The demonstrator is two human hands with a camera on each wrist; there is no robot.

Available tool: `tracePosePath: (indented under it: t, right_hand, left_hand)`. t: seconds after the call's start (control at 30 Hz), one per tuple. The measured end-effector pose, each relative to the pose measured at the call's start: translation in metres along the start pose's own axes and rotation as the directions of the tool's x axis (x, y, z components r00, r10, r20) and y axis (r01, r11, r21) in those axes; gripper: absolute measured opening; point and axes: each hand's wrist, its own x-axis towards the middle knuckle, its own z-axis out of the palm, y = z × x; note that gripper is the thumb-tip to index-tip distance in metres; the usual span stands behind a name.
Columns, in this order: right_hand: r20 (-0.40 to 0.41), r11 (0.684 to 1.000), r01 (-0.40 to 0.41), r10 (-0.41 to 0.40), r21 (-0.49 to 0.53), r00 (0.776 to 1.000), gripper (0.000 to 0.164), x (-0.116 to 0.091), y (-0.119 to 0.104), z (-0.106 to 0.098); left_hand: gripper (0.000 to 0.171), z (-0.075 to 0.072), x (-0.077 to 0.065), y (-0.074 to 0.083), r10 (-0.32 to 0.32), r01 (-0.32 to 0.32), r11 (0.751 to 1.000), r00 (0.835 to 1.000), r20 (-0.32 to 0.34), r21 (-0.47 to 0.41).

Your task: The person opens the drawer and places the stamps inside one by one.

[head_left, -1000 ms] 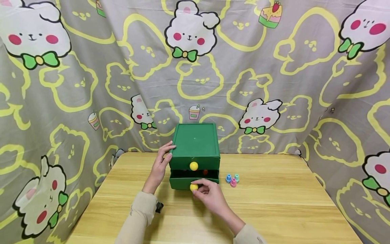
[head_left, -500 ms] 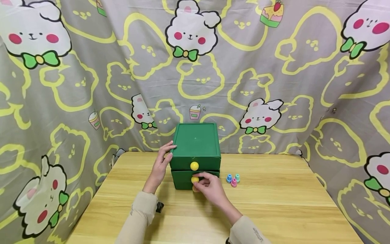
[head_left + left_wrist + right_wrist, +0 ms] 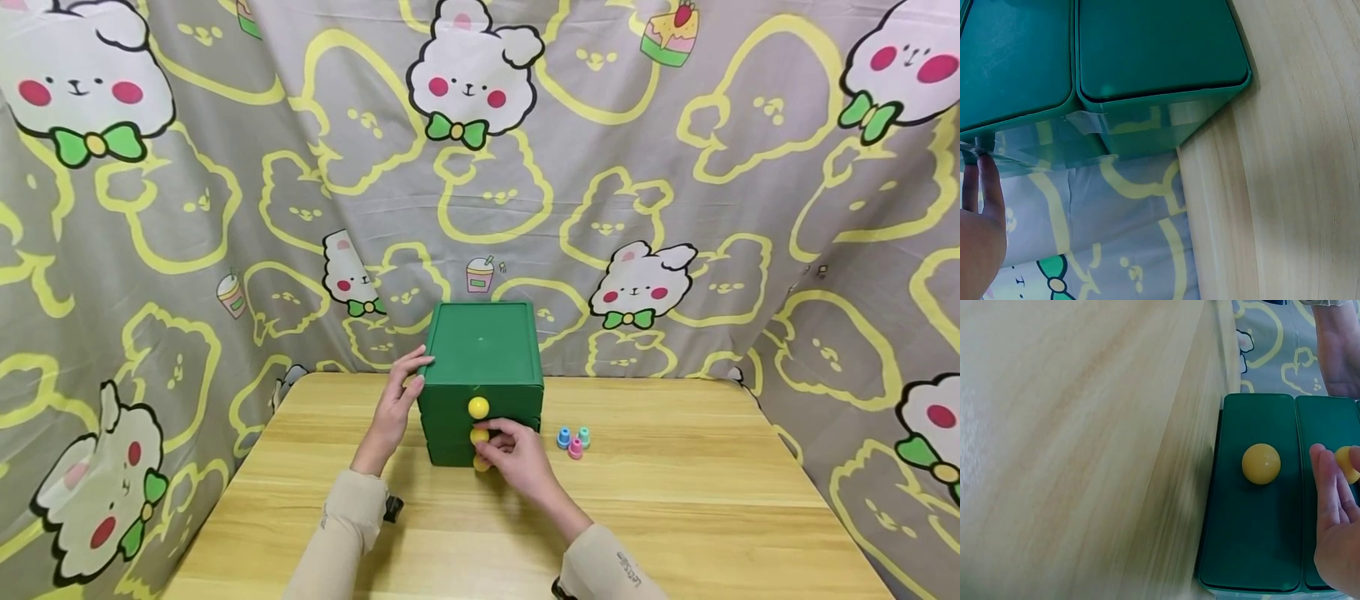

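A green three-drawer cabinet (image 3: 480, 342) with round yellow knobs stands on the table, its drawer fronts all flush. My right hand (image 3: 517, 458) pinches the middle knob (image 3: 477, 435) between thumb and fingers, and partly covers the bottom knob (image 3: 481, 464). In the right wrist view, the bottom knob (image 3: 1261, 464) shows whole beside that hand (image 3: 1342, 534). With its fingers extended, my left hand (image 3: 392, 417) rests against the cabinet's left side. The left wrist view has its fingertips touching that side near clear tape (image 3: 1088, 122).
To the right of the cabinet sit three small cone-shaped pieces: blue (image 3: 564, 438), pink (image 3: 575, 449) and mint green (image 3: 583, 437). A patterned grey curtain (image 3: 495, 217) hangs close behind the wooden table (image 3: 675, 492). A small black object (image 3: 392, 509) shows by the left sleeve.
The middle drawer, pulled out with a reddish thing visible inside a second ago, has slid back into the cabinet. My right hand moved inward with its knob; the left hand stayed put.
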Motion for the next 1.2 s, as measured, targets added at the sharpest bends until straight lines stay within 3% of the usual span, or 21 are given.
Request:
tracePosePath:
  t: [0.37, 0.6, 0.77, 0.97, 1.2]
  right_hand:
    - [0.005, 0.999, 0.03, -0.03, -0.033, 1.0, 0.026, -0.001, 0.002, 0.0]
    - [0.148, 0.991, 0.114, -0.103, -0.066, 0.984, 0.04, -0.015, 0.002, -0.011]
    - [0.2, 0.979, 0.139, -0.108, -0.149, 0.974, 0.027, -0.025, 0.002, -0.018]
    - [0.163, 0.994, 0.0, 0.017, -0.107, 0.986, 0.025, -0.028, 0.015, -0.02]
    - [0.211, 0.99, -0.142, 0.141, -0.012, 0.967, 0.039, -0.027, 0.028, -0.011]
  left_hand:
    - [0.036, 0.001, 0.0, 0.001, -0.011, 0.011, 1.0, 1.0, 0.0, 0.004]
    - [0.036, 0.001, 0.0, 0.001, -0.008, 0.008, 1.0, 1.0, 0.005, 0.011]
    - [0.036, -0.001, 0.001, 0.0, -0.001, 0.001, 1.0, 1.0, 0.002, 0.013]
    - [0.035, -0.001, 0.001, -0.001, -0.006, 0.006, 1.0, 1.0, 0.002, 0.014]
    - [0.036, -0.001, 0.0, 0.0, 0.004, -0.004, 1.0, 1.0, 0.006, 0.008]
